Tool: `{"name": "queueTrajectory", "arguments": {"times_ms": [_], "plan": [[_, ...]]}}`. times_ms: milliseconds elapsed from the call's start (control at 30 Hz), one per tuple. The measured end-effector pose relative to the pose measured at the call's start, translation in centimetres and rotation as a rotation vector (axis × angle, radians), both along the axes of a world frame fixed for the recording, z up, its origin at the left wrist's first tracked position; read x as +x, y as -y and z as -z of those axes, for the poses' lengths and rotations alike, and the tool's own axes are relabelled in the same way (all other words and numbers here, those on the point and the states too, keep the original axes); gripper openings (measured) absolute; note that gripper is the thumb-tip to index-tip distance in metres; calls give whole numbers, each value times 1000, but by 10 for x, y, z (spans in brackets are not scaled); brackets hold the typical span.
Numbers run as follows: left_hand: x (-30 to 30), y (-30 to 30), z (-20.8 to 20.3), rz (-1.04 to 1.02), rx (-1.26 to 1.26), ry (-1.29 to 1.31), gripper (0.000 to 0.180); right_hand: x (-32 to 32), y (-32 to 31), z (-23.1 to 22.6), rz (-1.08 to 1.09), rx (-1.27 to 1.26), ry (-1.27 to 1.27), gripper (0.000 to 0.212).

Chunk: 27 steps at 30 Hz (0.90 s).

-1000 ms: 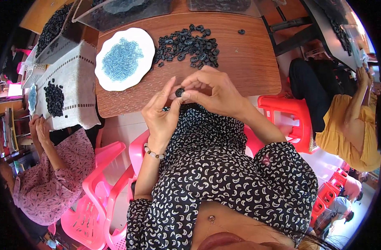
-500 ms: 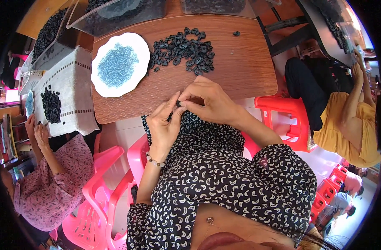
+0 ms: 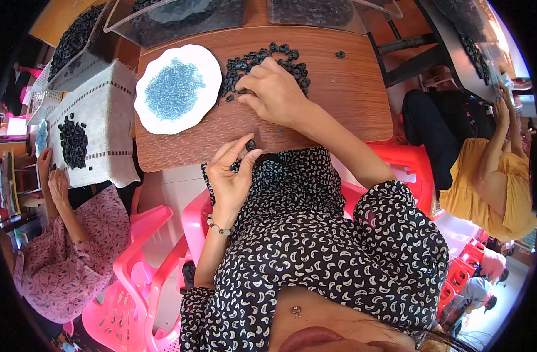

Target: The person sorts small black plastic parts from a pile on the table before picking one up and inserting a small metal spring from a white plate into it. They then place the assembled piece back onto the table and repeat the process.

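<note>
Between the thumb and fingers of my left hand (image 3: 228, 176) is a small black ring-shaped part (image 3: 251, 144), held just off the table's near edge. My right hand (image 3: 274, 94) is over the pile of small black parts (image 3: 253, 60), its thumb and forefinger apart at the pile's near left side. Its fingers hide part of the pile. Left of the pile stands a white scalloped plate (image 3: 145, 120) with a heap of tiny translucent blue pieces (image 3: 174, 88) on it.
The brown wooden table (image 3: 350, 111) carries one stray black part (image 3: 340, 54). Clear plastic bins (image 3: 192, 29) stand along its far edge. At left, a person in a pink patterned top (image 3: 74, 252) works at a cloth-covered table (image 3: 113, 129). A person in yellow (image 3: 480, 182) sits at right.
My right hand has left my left hand and moved away from me to the black pile. My left hand keeps the black part, now more visible between spread fingers.
</note>
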<state>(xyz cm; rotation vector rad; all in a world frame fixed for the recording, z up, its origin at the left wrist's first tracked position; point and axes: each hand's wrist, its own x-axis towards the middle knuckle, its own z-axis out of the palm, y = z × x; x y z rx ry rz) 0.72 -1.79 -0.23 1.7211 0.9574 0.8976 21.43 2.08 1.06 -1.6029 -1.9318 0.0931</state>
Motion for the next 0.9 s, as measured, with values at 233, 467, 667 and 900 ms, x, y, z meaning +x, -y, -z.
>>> {"name": "queueTrajectory", "arguments": {"times_ms": [233,467,667,900], "plan": [[-8,-4,7,-35,-108,74,32,-4,-10,2,48,-5,154,13],[-3,-7,1,-38,-191,155,32,-6,19,-33,79,-236,-603,17],[4,-7,-6,-15,-137,221,31,-16,65,-34,-48,-416,-1089,21],[10,-4,-11,9,-31,160,29,-19,87,-34,-33,-479,-1265,17]]}}
